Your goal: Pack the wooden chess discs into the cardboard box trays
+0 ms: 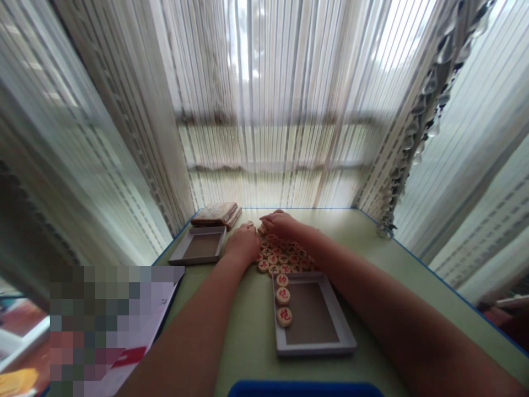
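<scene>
Round wooden Chinese chess pieces [283, 258] with red or black characters lie in a crowded group on the green table. At the group's left edge is my left hand [243, 242], its fingers pointing away and mostly hidden; one piece [250, 224] shows just beyond its fingertips. My right hand [281, 224] reaches over the far side of the group with fingers curled together, close to another piece [262, 229]. What it may hold is hidden. Nearer to me, a shallow grey tray [316, 349] has three red-marked pieces [283, 296] in a column along its left side.
A second shallow tray [222, 242] stands at the left, with a stack of book-like items [215, 214] behind it. Along the near edge is a blue object [306, 389]. Sheer striped curtains [268, 138] hang behind the table [248, 331]. The lower left is partly pixelated.
</scene>
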### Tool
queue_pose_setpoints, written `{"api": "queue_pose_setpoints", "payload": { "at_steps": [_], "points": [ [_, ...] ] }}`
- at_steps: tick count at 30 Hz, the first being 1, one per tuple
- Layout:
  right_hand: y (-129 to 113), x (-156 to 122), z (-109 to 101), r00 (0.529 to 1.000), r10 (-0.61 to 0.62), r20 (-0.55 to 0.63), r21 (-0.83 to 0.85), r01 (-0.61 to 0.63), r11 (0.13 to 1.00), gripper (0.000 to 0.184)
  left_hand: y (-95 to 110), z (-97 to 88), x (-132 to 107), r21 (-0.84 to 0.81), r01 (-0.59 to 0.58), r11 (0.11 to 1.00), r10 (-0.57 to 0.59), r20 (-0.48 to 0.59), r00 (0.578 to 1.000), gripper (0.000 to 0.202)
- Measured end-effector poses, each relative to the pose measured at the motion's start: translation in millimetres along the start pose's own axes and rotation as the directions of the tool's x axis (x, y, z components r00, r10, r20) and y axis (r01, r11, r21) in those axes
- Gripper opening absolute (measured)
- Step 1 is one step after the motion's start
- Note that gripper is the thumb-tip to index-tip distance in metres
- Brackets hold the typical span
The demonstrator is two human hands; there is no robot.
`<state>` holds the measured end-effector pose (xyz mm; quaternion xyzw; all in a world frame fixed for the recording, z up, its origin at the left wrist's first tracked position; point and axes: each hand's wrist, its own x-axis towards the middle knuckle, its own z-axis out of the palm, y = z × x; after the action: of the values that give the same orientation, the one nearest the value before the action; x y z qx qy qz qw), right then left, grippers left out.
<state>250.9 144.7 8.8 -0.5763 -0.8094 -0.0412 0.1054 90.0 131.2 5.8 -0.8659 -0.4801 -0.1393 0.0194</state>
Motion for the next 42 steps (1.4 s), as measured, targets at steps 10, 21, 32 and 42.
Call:
{"api": "queue_pose_setpoints", "payload": {
  "at_steps": [10, 21, 32, 42],
  "points": [
    [9, -4, -7, 0.994, 0.101, -0.030, 0.087, -0.098, 0.991, 0.021, 3, -3.0, -1, 0.003, 0.020, 1.000, -0.020, -0.021, 1.000, 0.032],
    [16, -10, -13, 0.985, 0.171, 0.001, 0.118, -0.169, 0.978, 0.030, -2, -4.5, 2, -0.104, 0.086, 0.991, -0.094, -0.069, 0.993, 0.024],
    [6, -7, -13, 0.992, 0.041, -0.119, 0.074, -0.033, 0.997, 0.022, -3, -1.2, 3, -0.061, 0.009, 0.998, -0.014, -0.089, 0.996, 0.027],
    [4, -8, -13, 0.993, 0.083, -0.084, 0.187, -0.066, 0.980, 0.028, 4, -11.1, -2, -0.030, -0.049, 0.998, 0.044, -0.127, 0.991, 0.031]
  ]
}}
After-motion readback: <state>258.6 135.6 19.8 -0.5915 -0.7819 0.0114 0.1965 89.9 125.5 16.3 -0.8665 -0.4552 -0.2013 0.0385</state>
